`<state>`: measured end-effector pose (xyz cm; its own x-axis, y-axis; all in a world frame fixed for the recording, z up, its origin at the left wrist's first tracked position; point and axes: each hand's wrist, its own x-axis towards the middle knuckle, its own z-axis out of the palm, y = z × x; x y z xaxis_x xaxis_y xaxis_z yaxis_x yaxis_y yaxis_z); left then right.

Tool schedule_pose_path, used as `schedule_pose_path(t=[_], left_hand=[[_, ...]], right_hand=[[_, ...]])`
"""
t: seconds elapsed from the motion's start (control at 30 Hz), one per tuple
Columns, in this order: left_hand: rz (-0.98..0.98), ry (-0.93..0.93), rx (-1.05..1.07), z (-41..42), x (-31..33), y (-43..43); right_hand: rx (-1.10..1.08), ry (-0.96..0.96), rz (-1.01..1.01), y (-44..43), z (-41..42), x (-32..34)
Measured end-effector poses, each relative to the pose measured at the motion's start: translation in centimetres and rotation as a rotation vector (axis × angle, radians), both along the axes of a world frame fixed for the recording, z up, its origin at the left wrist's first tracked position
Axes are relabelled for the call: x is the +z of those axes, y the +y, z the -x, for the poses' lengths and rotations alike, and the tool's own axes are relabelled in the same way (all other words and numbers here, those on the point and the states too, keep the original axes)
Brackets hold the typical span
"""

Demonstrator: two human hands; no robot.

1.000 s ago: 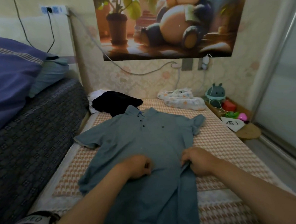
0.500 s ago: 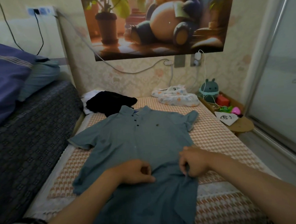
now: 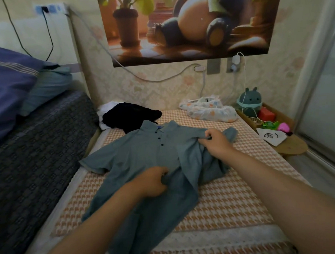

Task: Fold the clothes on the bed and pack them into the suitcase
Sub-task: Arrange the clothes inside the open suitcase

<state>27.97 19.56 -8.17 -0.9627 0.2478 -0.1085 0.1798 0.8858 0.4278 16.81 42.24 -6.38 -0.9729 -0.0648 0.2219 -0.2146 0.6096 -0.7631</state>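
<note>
A grey-blue polo shirt [image 3: 137, 159] lies front up on the checked bed mat [image 3: 234, 197], collar toward the wall. My left hand [image 3: 153, 183] pinches the fabric at the shirt's middle. My right hand [image 3: 216, 142] grips the cloth near the right shoulder, and the shirt's right side is bunched and lifted toward the centre. A black garment [image 3: 129, 116] on top of a white one [image 3: 106, 108] lies beyond the collar. A pale patterned garment [image 3: 208, 109] lies near the wall. No suitcase is in view.
A dark patterned sofa or raised bed [image 3: 28, 153] with blue pillows [image 3: 9, 82] borders the left. A wooden shelf [image 3: 279, 128] at the right holds a green plush toy [image 3: 249, 101], a red box and small items. Cables hang on the wall; a sliding door is at far right.
My right hand has moved up from the shirt's waist to the right shoulder, dragging the right side inward into a bunched fold. My left hand stays at the middle. The camera came closer.
</note>
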Motion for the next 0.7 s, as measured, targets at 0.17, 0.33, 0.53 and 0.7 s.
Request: schedule_pose_path(t=[0.17,0.33,0.53,0.7], left_hand=[[-0.048,0.310,0.345,5.4,-0.5,-3.8],[0.115,0.347,-0.001,6.0,-1.1,-4.3],[0.385,-0.233,-0.261,2.4,-0.9,-4.3],[0.329,0.092,-0.232,1.2,-0.7,-5.4]], right_hand=[[-0.255,-0.011,-0.196,-0.6,3.4,-1.7],[-0.075,0.052,-0.797,-0.8,3.7,-4.0],[0.591,0.063,-1.063,-4.5,2.1,-4.3],[0.516,0.225,-1.001,-5.0,1.7,-3.8]])
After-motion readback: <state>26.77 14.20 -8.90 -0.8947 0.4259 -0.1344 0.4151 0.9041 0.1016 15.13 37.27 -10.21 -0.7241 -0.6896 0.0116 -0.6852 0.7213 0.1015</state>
